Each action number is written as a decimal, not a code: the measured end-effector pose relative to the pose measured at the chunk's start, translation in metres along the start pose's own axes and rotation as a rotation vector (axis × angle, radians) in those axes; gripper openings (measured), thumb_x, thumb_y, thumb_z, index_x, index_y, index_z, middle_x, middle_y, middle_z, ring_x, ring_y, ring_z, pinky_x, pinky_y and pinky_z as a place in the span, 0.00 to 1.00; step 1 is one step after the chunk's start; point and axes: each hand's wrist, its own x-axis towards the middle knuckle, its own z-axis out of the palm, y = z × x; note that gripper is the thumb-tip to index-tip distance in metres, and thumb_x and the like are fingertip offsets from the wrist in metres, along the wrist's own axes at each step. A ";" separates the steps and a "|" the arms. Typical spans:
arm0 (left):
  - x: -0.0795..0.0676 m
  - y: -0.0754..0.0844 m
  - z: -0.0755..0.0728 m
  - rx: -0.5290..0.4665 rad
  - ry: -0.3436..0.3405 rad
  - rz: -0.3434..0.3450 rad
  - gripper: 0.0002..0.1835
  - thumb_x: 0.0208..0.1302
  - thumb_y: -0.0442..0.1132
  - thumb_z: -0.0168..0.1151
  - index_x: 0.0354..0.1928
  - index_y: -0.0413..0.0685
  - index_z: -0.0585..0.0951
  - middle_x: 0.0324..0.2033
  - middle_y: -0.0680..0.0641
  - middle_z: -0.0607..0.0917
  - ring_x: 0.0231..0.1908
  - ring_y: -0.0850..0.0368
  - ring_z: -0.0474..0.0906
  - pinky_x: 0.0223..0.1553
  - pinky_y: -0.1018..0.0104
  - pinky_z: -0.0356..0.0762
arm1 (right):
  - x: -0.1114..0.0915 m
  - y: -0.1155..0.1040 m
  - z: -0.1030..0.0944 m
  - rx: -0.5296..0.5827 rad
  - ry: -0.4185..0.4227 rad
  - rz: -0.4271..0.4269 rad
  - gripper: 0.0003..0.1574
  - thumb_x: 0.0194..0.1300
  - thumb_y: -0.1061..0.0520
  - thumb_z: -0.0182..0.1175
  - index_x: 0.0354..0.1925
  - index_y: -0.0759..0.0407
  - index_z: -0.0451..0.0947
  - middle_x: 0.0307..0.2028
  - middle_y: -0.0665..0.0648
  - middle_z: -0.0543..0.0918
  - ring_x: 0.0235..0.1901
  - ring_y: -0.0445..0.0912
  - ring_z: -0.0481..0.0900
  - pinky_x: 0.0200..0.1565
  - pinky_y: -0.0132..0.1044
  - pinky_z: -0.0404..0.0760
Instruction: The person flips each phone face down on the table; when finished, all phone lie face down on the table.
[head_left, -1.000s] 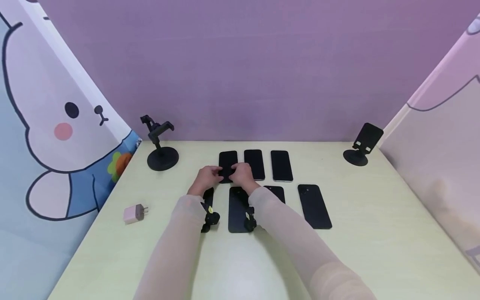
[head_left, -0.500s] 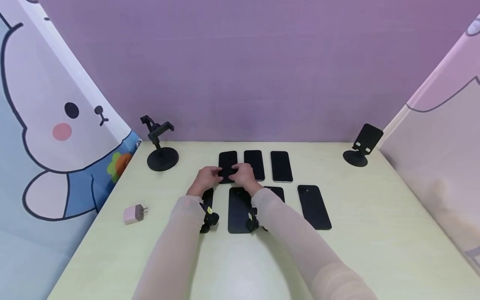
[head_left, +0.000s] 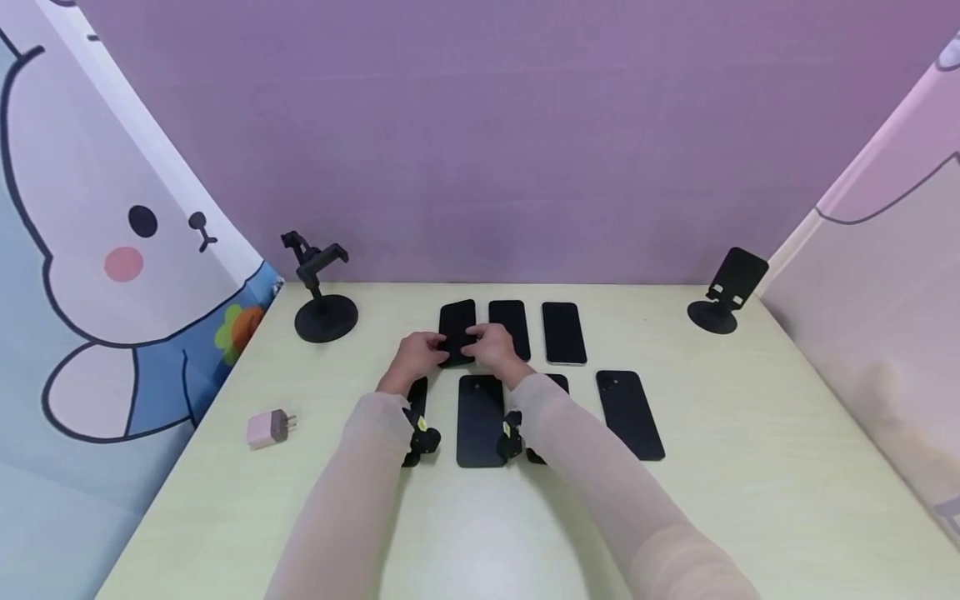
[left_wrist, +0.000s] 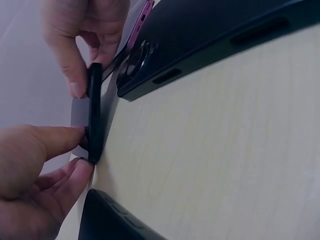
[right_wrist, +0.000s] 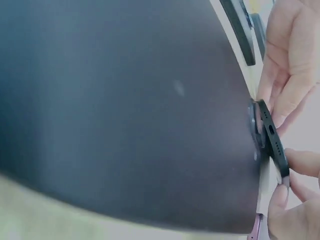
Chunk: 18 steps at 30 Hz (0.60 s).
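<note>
At the back left of the group, a black smartphone is held between both hands by its two long sides. My left hand pinches its left side with thumb and fingers; my right hand pinches its right side. The right wrist view shows the end of that smartphone with its charging port, slightly tilted. In the left wrist view, the left hand is at lower left and the right hand at the top, with the phone between. Below the right wrist lies a larger dark phone.
Two more phones lie right of the held one. Nearer are a dark phone and others partly under my sleeves. Black phone stands occupy both back corners. A pinkish charger plug lies at left.
The held phone has tilted slightly, its top right corner a little higher. My right hand and wrist have shifted slightly right and up. The left hand stays nearly still.
</note>
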 end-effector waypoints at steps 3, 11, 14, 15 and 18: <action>-0.001 0.001 0.000 0.013 0.000 0.010 0.21 0.68 0.37 0.61 0.60 0.36 0.77 0.54 0.35 0.79 0.54 0.44 0.75 0.53 0.53 0.73 | 0.002 0.000 -0.002 0.072 -0.006 -0.014 0.24 0.64 0.66 0.64 0.59 0.62 0.78 0.58 0.61 0.77 0.60 0.54 0.72 0.53 0.42 0.76; 0.002 0.005 0.006 -0.017 -0.012 0.003 0.22 0.69 0.42 0.60 0.62 0.42 0.77 0.56 0.36 0.79 0.56 0.44 0.75 0.54 0.53 0.73 | 0.002 0.001 -0.011 0.321 -0.060 -0.018 0.25 0.64 0.69 0.61 0.60 0.65 0.76 0.58 0.64 0.76 0.59 0.55 0.72 0.55 0.43 0.74; 0.001 0.006 0.007 -0.057 -0.003 0.006 0.23 0.68 0.44 0.60 0.63 0.45 0.77 0.56 0.37 0.79 0.55 0.45 0.75 0.53 0.53 0.74 | 0.001 0.002 -0.013 0.418 -0.087 -0.021 0.26 0.66 0.69 0.60 0.62 0.66 0.74 0.59 0.64 0.74 0.58 0.54 0.72 0.56 0.42 0.73; 0.000 0.006 0.007 -0.075 0.001 0.009 0.23 0.68 0.44 0.60 0.63 0.45 0.77 0.56 0.37 0.79 0.55 0.45 0.76 0.52 0.53 0.74 | 0.000 0.002 -0.013 0.447 -0.094 -0.022 0.26 0.66 0.69 0.59 0.62 0.66 0.74 0.58 0.64 0.74 0.58 0.54 0.73 0.57 0.42 0.73; -0.002 0.006 0.006 -0.148 0.004 0.018 0.23 0.69 0.43 0.59 0.64 0.47 0.76 0.56 0.38 0.79 0.53 0.47 0.77 0.49 0.54 0.75 | 0.000 0.002 -0.013 0.499 -0.106 -0.033 0.25 0.68 0.69 0.58 0.63 0.67 0.73 0.57 0.64 0.75 0.56 0.54 0.75 0.56 0.41 0.74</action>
